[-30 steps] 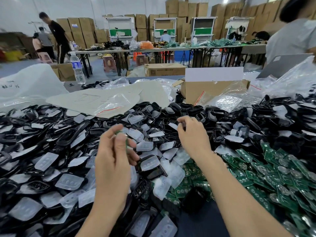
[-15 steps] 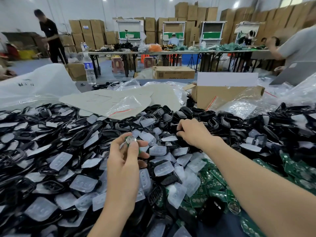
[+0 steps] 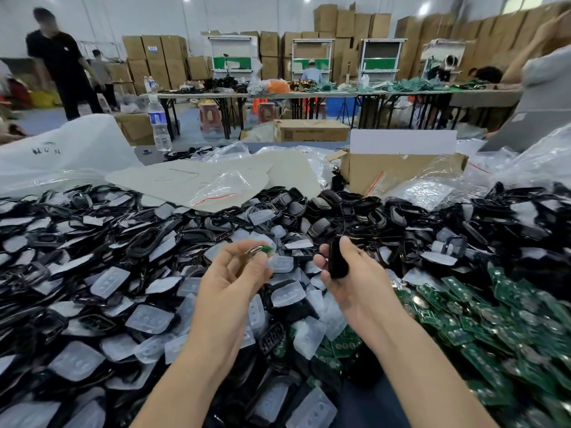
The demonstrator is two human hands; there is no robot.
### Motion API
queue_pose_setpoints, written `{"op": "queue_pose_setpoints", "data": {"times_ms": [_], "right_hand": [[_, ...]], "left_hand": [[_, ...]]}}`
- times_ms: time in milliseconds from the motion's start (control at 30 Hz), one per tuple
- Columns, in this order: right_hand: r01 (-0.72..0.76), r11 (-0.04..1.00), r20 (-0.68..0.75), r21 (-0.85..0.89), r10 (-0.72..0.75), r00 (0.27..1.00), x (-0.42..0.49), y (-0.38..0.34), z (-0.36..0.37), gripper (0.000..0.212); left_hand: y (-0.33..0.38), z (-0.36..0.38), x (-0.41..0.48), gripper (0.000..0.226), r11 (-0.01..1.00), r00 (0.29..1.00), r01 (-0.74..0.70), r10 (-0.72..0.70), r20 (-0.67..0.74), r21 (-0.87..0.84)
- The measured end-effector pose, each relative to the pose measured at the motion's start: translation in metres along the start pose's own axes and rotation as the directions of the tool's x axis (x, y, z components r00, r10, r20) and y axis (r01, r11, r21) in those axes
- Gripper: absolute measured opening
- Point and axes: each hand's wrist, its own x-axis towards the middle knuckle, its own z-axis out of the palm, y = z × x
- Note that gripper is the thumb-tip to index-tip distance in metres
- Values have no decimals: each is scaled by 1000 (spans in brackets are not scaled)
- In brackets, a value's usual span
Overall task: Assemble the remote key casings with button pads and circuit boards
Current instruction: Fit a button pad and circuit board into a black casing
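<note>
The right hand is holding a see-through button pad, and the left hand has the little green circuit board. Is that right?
Not quite. The head view shows the right hand gripping a black key casing, not a see-through button pad. The rest is right: the left hand pinches the little green circuit board.
</note>
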Motion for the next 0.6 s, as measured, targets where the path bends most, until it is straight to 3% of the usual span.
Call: {"op": "queue_pose_setpoints", "data": {"times_ms": [233, 367, 467, 600], "right_hand": [[-192, 965, 111, 180, 174, 978, -8, 1, 6, 35], [-244, 942, 197, 232, 200, 960, -7, 0, 4, 35], [-249, 944, 267, 217, 188, 945, -7, 0, 3, 28], [-168, 980, 270, 111, 133, 954, -6, 3, 5, 38]], "left_hand": [[-7, 4, -4, 19, 997, 999, 7, -11, 52, 78], [-5, 8, -7, 20, 998, 999, 8, -11, 41, 67], [-2, 10, -9, 14, 996, 997, 63, -65, 28, 64], [-2, 9, -9, 24, 992, 995, 98, -100, 17, 82]]}}
